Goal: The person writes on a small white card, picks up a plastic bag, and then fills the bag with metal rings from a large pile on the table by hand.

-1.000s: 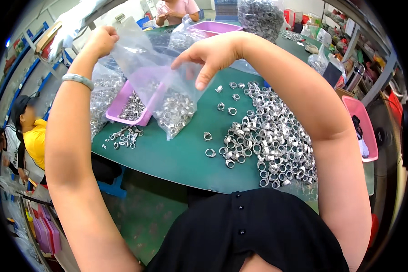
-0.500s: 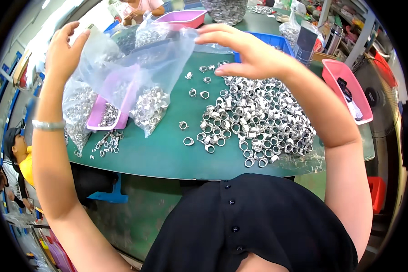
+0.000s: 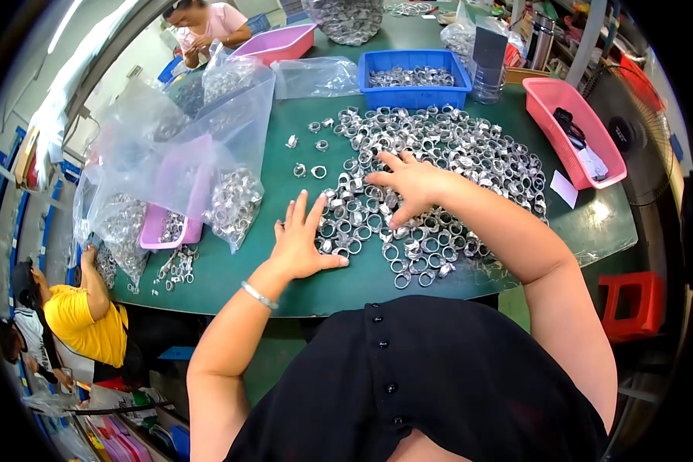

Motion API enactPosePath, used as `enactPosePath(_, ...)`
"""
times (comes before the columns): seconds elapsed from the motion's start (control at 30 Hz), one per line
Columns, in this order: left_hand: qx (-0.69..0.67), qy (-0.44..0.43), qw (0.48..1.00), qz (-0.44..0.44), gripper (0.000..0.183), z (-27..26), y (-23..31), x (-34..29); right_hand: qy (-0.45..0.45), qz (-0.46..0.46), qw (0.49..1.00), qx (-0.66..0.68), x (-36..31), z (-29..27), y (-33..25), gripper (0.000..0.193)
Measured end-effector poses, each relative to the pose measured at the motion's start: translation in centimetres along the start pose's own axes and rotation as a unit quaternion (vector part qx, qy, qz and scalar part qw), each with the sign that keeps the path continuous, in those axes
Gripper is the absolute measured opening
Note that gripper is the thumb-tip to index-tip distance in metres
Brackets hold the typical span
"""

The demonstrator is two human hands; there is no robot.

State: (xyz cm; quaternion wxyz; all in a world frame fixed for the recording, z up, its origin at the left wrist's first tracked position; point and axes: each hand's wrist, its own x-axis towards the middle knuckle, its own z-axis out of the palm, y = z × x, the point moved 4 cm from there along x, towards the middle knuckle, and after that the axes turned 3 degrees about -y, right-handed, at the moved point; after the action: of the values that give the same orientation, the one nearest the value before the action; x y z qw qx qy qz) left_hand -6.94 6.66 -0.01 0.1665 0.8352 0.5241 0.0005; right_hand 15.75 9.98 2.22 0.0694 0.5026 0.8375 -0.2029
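A broad heap of silver-coloured metal rings (image 3: 470,158) lies on the green table (image 3: 285,289) in front of me. My right hand (image 3: 412,185) rests on the heap's left part, fingers spread, gripping nothing. At the heap's left edge is my left hand (image 3: 300,242), open and palm down, with its thumb beside the nearest rings. A few loose rings (image 3: 318,172) lie apart on the table beyond my left hand. To the left stands a large clear plastic bag (image 3: 231,123), draped over a pink-purple bin (image 3: 154,235); a smaller bag of rings (image 3: 236,204) sits next to it.
Behind the heap is a blue tray (image 3: 416,100) of rings, with a clear bottle (image 3: 487,73) beside it. A pink basket (image 3: 577,146) stands at the right edge. Two people, one in pink (image 3: 215,27) and one in yellow (image 3: 81,316), sit at the table. A red stool (image 3: 631,308) stands right.
Both hands have come down from the raised position to the rings. The left moved right and nearer, the right lowered onto the heap. The heap is spread wider at its far side.
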Motion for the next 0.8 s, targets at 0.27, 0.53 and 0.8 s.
enactPosePath(0.27,0.021,0.051,0.995,0.088,0.101,1.5,3.6,2.7,-0.011,-0.036,0.996,-0.081,0.3,0.0,-0.8,0.08)
enactPosePath(0.53,0.028,0.125,0.986,0.103,0.072,1.7,4.3,2.4,-0.035,-0.069,0.99,-0.117,0.6,-0.4,-1.0,0.079)
enactPosePath(0.8,0.012,0.151,0.984,0.094,0.065,1.7,4.7,2.1,0.026,-0.141,0.987,-0.067,0.9,-0.5,1.7,0.06)
